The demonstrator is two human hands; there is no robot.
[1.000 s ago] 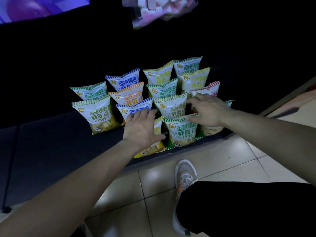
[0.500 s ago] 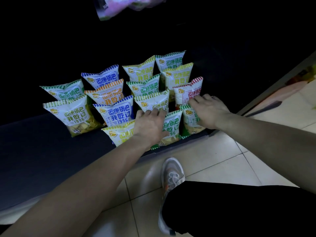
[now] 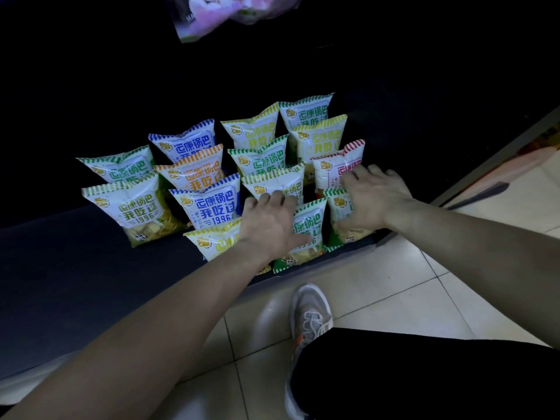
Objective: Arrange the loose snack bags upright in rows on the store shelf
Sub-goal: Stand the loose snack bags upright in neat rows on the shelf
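Observation:
Several snack bags stand upright in rows on a low dark shelf (image 3: 91, 268). My left hand (image 3: 269, 225) lies flat, fingers spread, over the tops of a front yellow-striped bag (image 3: 212, 242) and a front green-striped bag (image 3: 309, 228). My right hand (image 3: 374, 198) rests with spread fingers on the far-right front green bag (image 3: 338, 204), its fingertips touching the red-striped bag (image 3: 333, 168) behind. Neither hand lifts a bag. A blue-striped bag (image 3: 212, 207) and a yellow-green bag (image 3: 133, 210) stand further left.
The shelf's left part is bare dark surface. A pale tiled floor (image 3: 394, 283) lies in front, with my grey shoe (image 3: 309, 316) and dark trouser leg (image 3: 424, 374) near the shelf edge. A pink bag (image 3: 227, 13) hangs overhead. The back of the shelf is in darkness.
My left hand slid right from the yellow front bag toward the green front bag. My right hand stayed on the right-hand front bags. The bags have hardly moved.

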